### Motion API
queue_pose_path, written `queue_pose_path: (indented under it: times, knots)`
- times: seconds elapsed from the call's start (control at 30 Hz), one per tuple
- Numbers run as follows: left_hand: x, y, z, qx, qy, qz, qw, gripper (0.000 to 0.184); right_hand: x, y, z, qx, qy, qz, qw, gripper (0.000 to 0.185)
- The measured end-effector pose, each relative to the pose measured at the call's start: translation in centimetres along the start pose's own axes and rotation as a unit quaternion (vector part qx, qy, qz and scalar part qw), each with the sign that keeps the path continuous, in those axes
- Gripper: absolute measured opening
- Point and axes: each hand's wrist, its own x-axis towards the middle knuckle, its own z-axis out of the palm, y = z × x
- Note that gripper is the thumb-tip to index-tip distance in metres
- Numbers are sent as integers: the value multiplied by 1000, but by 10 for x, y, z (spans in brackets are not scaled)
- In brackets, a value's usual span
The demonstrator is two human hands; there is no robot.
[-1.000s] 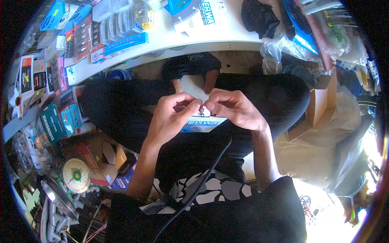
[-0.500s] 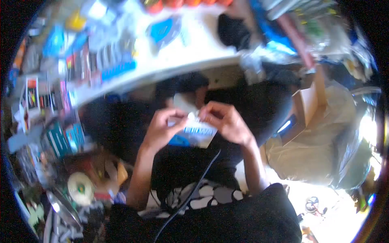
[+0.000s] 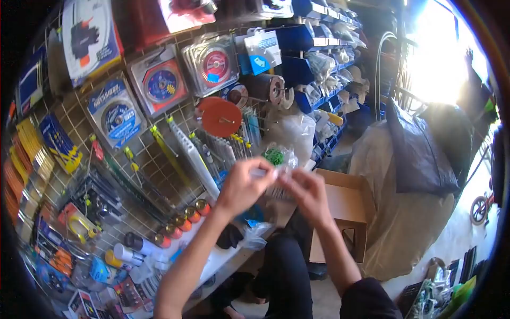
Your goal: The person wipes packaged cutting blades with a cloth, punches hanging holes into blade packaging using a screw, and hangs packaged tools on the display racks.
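Note:
Both my hands are raised in the middle of the view, their fingertips nearly meeting. My left hand (image 3: 245,183) is closed in a pinch on a small whitish piece (image 3: 260,173), which looks like thin plastic or paper. My right hand (image 3: 308,192) pinches at the same spot from the other side; its fingertips hide most of what is between them. Just behind the fingers is a clear bag with green contents (image 3: 273,155), which I see hanging or standing apart from the hands as far as I can tell.
Packaged saw blades (image 3: 116,112) and other tools hang on a wire grid wall at left. Blue bins (image 3: 297,72) stack at the back. An open cardboard box (image 3: 340,199) stands right of my hands, before a large covered pile (image 3: 393,234). Orange-lidded cans (image 3: 183,222) line the table.
The view has swung up and right from the lap to the wall and bins. My hands have risen, still pinched together. The white card with blue lettering below them no longer shows there.

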Motion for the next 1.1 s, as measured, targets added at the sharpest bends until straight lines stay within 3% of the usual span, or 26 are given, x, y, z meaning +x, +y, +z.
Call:
queue_pose_path:
  times: [0.13, 0.2, 0.27, 0.33, 0.47, 0.6, 0.67, 0.7, 0.8, 0.97, 1.1]
  knots:
    - [86, 21, -12, 55, -2, 39, 998, 20, 77, -24, -25, -50, 60, -101, 992, 24]
    - [94, 29, -15, 70, 5, 26, 997, 20, 91, -46, -29, -103, 34, -108, 988, 26]
    - [97, 29, -20, 95, 21, 128, 987, 18, 99, -53, -32, -165, 17, -119, 979, 27]
    - [98, 35, -26, 107, 21, 112, 988, 17, 103, -49, -29, -170, -6, -218, 961, 29]
    - [103, 39, -24, 105, 20, 104, 989, 17, 108, -60, -34, -154, -11, -186, 970, 31]
    - [142, 52, -27, 104, 41, 113, 987, 17, 150, -69, -43, -103, 5, -243, 964, 31]
    - [171, 60, -29, 156, 56, 75, 983, 18, 183, -62, -56, -109, 16, -287, 952, 31]
    - [184, 61, -32, 168, 61, 62, 982, 18, 188, -70, -61, -107, 22, -253, 961, 30]
    - [231, 58, -46, 187, 67, 135, 971, 20, 221, -89, -74, -119, 0, -262, 958, 30]
    - [271, 46, -67, 146, 72, 153, 975, 24, 273, -97, -87, -137, 2, -265, 954, 32]
    - [289, 39, -66, 239, 141, 197, 940, 25, 302, -96, -92, -196, 0, -252, 948, 32]
